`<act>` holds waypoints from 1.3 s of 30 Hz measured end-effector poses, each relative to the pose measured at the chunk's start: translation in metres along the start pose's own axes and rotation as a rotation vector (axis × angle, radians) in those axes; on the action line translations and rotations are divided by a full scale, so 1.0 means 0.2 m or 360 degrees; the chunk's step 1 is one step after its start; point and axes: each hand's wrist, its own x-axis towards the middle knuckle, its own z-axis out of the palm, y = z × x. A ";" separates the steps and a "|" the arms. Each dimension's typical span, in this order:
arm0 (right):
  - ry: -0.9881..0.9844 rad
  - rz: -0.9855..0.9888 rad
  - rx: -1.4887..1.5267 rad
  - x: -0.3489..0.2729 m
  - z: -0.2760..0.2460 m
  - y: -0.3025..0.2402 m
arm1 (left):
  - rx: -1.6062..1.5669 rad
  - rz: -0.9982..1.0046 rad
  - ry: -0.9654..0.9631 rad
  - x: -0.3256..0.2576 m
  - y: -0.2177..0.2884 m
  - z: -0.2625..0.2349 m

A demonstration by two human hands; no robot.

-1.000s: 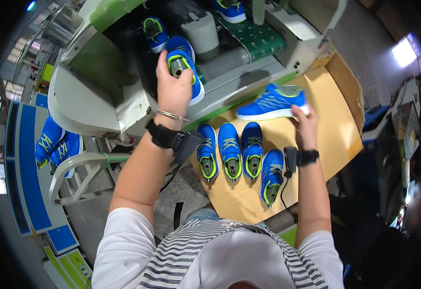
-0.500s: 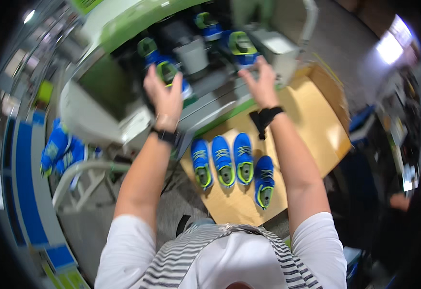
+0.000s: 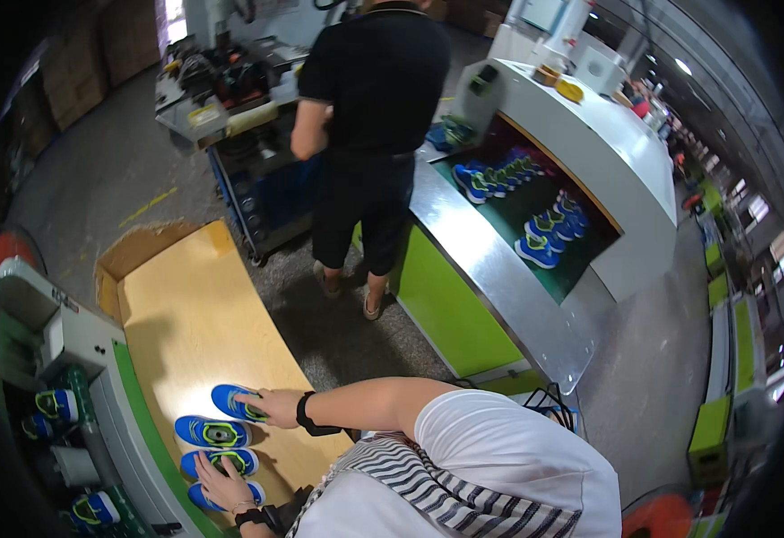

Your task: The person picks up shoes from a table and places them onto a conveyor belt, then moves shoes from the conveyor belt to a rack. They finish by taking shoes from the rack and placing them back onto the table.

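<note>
Blue sneakers with lime-green collars lie side by side on a pale wooden tabletop (image 3: 168,323). My right hand (image 3: 277,408) is closed on the heel end of the farthest blue sneaker (image 3: 227,400), its fingertips at the shoe's opening. One sneaker (image 3: 196,431) between my hands is untouched. My left hand (image 3: 221,489) rests with fingers apart over the two nearest shoes, a blue sneaker (image 3: 246,461) and another blue sneaker (image 3: 255,491), partly covering both.
At left stands a grey-green machine (image 3: 109,394) with blue sneakers (image 3: 94,507) inside. A co-worker (image 3: 374,117) in dark clothes stands ahead, facing away. To the right, a metal-edged conveyor (image 3: 490,255) carries rows of blue sneakers (image 3: 540,249) out of a white housing.
My view has swung right, away from the machine. Both hands have left the shoes inside it and are now at the sneakers on the wooden tabletop, the right one gripping a shoe.
</note>
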 end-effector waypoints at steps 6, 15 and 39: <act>0.0135 0.0111 0.0226 -0.38 0.12 0.14 | 0.0069 0.0065 0.0172 -0.01 -0.07 0.03; 0.0063 0.0227 0.0350 -0.42 0.15 0.17 | 0.0063 0.0114 0.0366 0.01 -0.07 0.09; 0.0080 0.0247 0.0349 -0.41 0.17 0.19 | 0.0027 0.0045 0.0299 -0.01 -0.05 0.05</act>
